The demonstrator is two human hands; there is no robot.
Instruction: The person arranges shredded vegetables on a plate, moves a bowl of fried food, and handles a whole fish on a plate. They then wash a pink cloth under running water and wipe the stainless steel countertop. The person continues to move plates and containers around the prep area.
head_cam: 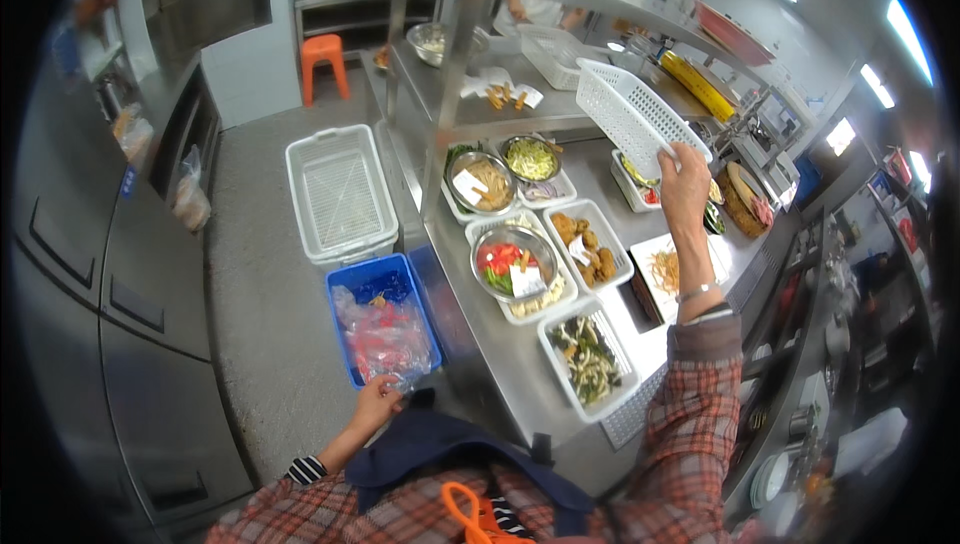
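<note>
My right hand (684,184) grips the near end of a white perforated plastic basket (619,113), held tilted above the steel worktable with nothing visible inside. Low on the left, my left hand (377,400) has its fingers closed on a clear plastic bag (409,380) at the rim of a blue plastic bin (337,334). More crumpled clear plastic (386,334) lies in that bin. Below the raised basket are a white basket of browned fried pieces (585,244), a steel bowl of cut red and green vegetables (501,263), and a basket of sliced mushrooms with dark greens (589,360).
An overhead shelf on a steel post (450,79) borders the worktable (480,353). White crates (341,191) stand on the floor beyond the blue bin. An orange stool (324,56) and steel refrigerator doors (150,394) are left. Another person's hand (517,8) shows behind the shelf.
</note>
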